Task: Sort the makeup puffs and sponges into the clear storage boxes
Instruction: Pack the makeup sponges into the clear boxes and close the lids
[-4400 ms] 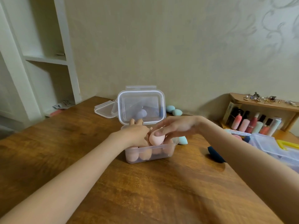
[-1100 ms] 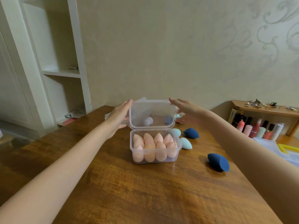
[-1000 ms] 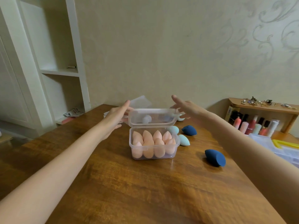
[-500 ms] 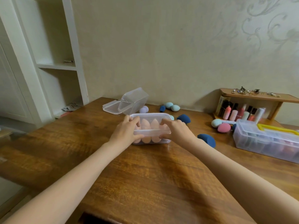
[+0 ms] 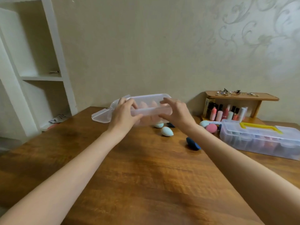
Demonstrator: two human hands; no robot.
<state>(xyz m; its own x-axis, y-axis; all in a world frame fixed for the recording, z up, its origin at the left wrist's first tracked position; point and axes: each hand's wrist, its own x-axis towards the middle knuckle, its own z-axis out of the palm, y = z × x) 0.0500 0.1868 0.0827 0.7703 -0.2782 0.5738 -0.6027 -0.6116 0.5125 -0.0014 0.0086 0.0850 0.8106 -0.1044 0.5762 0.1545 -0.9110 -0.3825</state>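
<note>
Left hand (image 5: pixel 124 113) and right hand (image 5: pixel 176 111) clasp the lidded clear box (image 5: pixel 150 109), arms outstretched.

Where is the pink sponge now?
In the head view, the pink sponge lies on the table, right side, beside a light blue sponge, before the long clear box.

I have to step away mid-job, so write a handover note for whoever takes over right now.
Left hand and right hand: both grip the closed clear box of peach sponges, which looks lifted off the table.
Done: that box is filled and lidded.
Left: loose sponges on the table, light blue, dark blue, pink, plus a few more partly hidden behind the hands. A second open clear box lies behind the left hand.
</note>
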